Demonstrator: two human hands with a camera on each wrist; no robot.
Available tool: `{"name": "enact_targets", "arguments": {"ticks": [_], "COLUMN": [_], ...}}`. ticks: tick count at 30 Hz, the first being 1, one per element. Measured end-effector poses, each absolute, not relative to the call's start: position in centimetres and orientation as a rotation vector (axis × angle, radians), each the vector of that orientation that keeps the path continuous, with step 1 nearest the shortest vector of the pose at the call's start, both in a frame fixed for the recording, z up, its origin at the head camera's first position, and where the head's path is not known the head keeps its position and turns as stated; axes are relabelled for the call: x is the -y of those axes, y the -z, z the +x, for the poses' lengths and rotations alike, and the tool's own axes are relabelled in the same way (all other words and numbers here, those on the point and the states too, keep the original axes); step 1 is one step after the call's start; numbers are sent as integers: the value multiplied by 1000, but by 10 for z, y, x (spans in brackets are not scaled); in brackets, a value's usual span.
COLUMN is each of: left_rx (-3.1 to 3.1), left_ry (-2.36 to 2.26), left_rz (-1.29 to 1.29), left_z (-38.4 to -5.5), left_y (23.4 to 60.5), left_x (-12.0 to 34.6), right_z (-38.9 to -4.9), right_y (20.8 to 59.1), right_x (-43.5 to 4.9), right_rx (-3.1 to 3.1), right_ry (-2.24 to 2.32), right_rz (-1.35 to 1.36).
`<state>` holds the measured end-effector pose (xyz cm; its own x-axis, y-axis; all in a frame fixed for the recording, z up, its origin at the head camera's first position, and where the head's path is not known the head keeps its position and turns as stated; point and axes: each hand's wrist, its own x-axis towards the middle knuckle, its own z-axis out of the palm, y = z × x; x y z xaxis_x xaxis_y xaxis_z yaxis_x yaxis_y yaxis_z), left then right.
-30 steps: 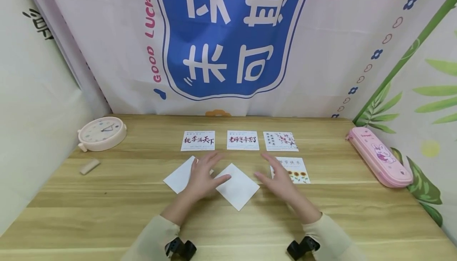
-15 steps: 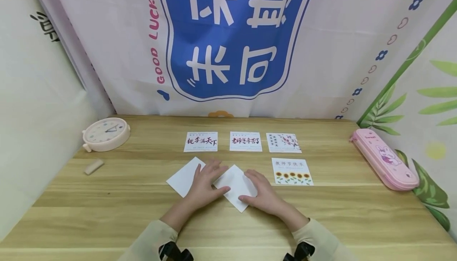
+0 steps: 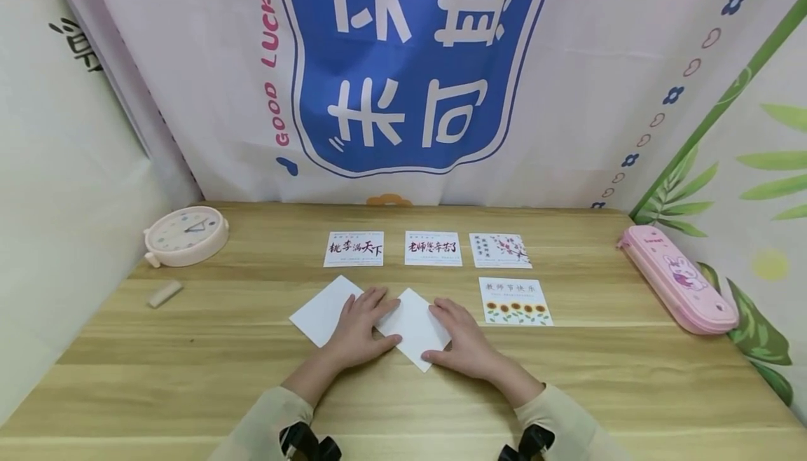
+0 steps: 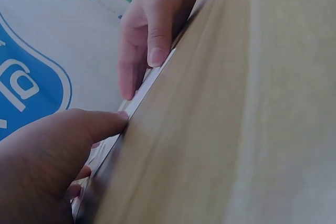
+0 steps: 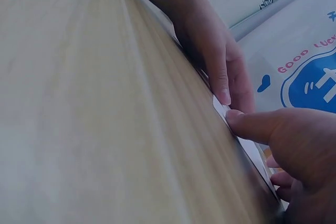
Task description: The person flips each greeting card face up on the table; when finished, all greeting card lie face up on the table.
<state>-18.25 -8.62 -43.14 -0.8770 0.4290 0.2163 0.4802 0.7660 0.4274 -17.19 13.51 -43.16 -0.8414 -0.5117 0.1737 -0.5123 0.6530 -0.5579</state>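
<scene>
A blank white square card lies on the table, turned so a corner points toward the person. My left hand reaches across from its left side, index fingertip and thumb tip at the card's left edges. On the right, my right hand touches its right edges with thumb and fingers spread around the corner. A second blank white card lies left of the first, partly hidden under my left hand. In the left wrist view, the thumb of the left hand meets the card's edge; the right wrist view shows the right hand likewise.
Three printed cards stand in a back row: left, middle and right. A sunflower card lies below the right one. A round clock and a small beige block are left; a pink pencil case is right.
My right hand has come in from near the sunflower card to the blank card's right corner. Over the last half second both blank cards have shifted slightly left.
</scene>
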Motion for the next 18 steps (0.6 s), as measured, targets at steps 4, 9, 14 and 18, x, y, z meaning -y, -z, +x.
{"name": "enact_targets", "arguments": {"ticks": [4,9,14,18], "left_rx": [2891,2928,2948,2989], "left_ry": [716,707,682,666], "left_rz": [-699,-662,-665,-636], "left_z": [-185,-187,-186,-185], "left_y": [430,428,427,426], "left_x": [91,95,96,95], "right_z": [-172,-174,-179,-182], "right_y": [430,428,427,427], "right_x": [-135,-134,-135,-135], "right_rx": [2866,2898,2916,2919], "right_ry": [-945,-899,-860,-844], "right_rz": [869,834,822,812]}}
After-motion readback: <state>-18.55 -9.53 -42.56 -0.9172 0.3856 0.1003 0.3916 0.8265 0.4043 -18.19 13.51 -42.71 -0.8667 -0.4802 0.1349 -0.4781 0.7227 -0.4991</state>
